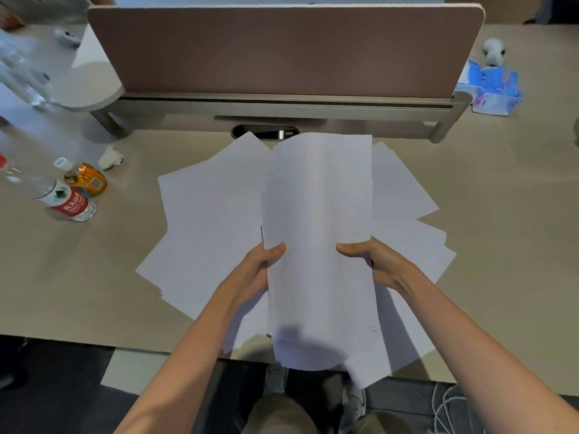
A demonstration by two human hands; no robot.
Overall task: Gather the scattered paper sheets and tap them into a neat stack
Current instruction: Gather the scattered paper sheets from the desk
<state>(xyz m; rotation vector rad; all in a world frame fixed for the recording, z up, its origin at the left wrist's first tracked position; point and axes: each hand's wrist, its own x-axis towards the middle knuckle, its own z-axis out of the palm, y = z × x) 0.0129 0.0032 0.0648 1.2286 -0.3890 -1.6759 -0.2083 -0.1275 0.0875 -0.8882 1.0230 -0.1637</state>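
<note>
Nearest to me, below the bundle's lower end, I see a coil of white cable (448, 408) on the dark floor, off to the bundle's right. The bundle of sheets (319, 214) is lifted off the desk (78, 277) and runs lengthwise away from me, its near end hanging past the desk's front edge and its far end curling over. My left hand (260, 270) grips the bundle's left edge, thumb on top and fingers hidden beneath. My right hand (376, 264) clamps the right edge the same way, thumb pressed on the top sheet.

Under and around the bundle, loose sheets (206, 220) lie fanned across the desk, overlapping at odd angles on both its sides. Well left of the bundle stand a red-labelled water bottle (67, 202) and, just behind it, an orange-labelled bottle (86, 178), with a crumpled tissue (111, 156) farther back. Just beyond the bundle's far end sits an oval cable slot (264, 132), then the brown divider panel (282, 51). Far right of the bundle, by the panel's end, lies a blue tissue pack (492, 86).
</note>
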